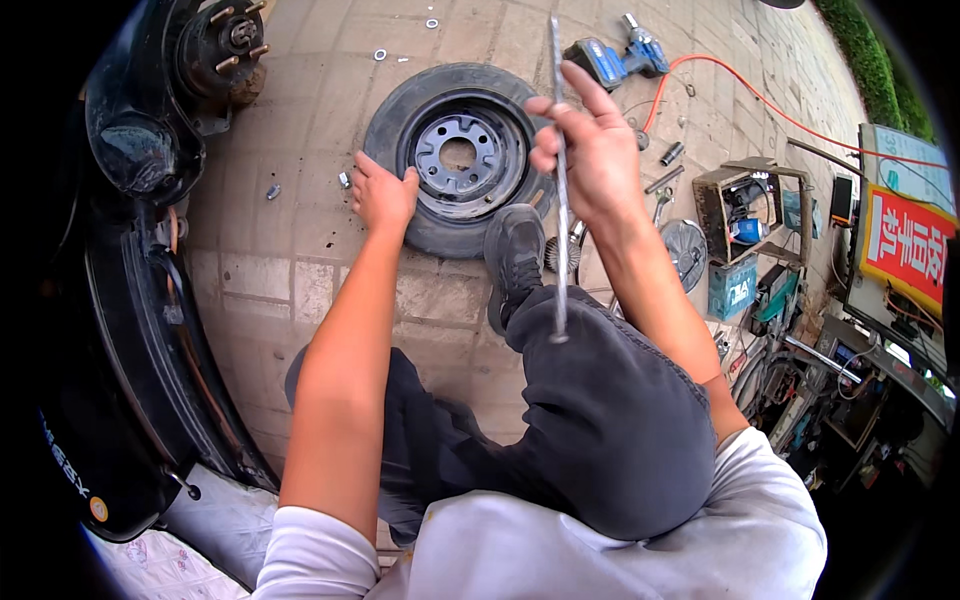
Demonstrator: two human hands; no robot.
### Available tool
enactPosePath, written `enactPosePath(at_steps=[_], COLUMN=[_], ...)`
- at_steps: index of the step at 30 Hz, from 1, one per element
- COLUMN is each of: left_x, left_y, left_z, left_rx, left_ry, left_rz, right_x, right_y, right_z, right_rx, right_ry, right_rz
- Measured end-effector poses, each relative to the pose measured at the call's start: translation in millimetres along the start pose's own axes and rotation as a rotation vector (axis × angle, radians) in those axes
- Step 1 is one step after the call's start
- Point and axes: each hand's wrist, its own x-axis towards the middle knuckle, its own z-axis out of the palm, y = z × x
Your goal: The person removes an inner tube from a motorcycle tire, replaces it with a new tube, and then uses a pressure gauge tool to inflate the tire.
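A wheel with a black tyre (395,110) and a dark steel rim (445,140) lies flat on the paving in front of me. My left hand (385,195) is at the tyre's left edge, fingers stretched and thumb apart, holding nothing; whether it touches the rubber I cannot tell. In my right hand (600,150) is a long thin metal bar (560,250), pinched near its upper part and standing nearly upright in the picture. Its lower end is over my right knee. My dark shoe (517,262) is against the tyre's near right side.
A wheel hub with studs (235,40) is at upper left, on a dark vehicle. Beyond the tyre lies a blue cordless impact wrench (620,62). An orange hose (740,78), sockets (672,153), a crate (750,205) and tools are at right. Nuts (345,180) and washers (380,55) lie about.
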Motion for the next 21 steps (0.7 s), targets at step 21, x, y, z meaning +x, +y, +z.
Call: enactPosePath(at_steps=[21], left_x=[2.3], left_y=[-3.2], left_z=[4.7], left_rx=[-0.101], left_ry=[-0.052], left_rz=[0.100], right_x=[79.4], right_y=[131.8], right_z=[-77.9], right_rx=[-0.238], right_ry=[0.147], right_rz=[0.194])
